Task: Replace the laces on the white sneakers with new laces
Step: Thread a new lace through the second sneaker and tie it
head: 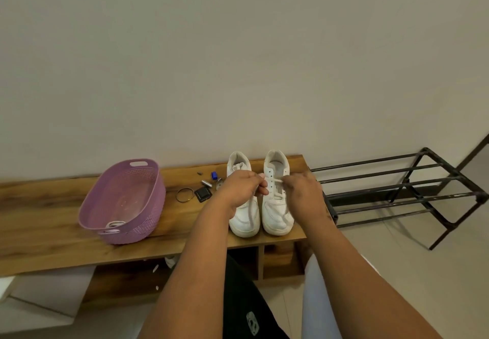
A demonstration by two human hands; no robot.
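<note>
Two white sneakers stand side by side on the wooden bench [53, 206], toes toward me. My left hand [239, 189] covers the middle of the left sneaker [244, 219] and is closed on one end of a white lace [251, 214] that trails down over the toe. My right hand [304, 191] pinches the other end of the lace at the eyelets of the right sneaker [276, 217]. The lace crosses the lower eyelets of the right sneaker; its upper eyelets stand bare.
A purple plastic basket [127, 198] with a coiled white lace [114, 224] inside sits left of the shoes. Small items lie between: bangles [184, 195], a black square piece [203, 193], a blue cap [214, 175]. A black metal shoe rack [397, 187] stands right of the bench.
</note>
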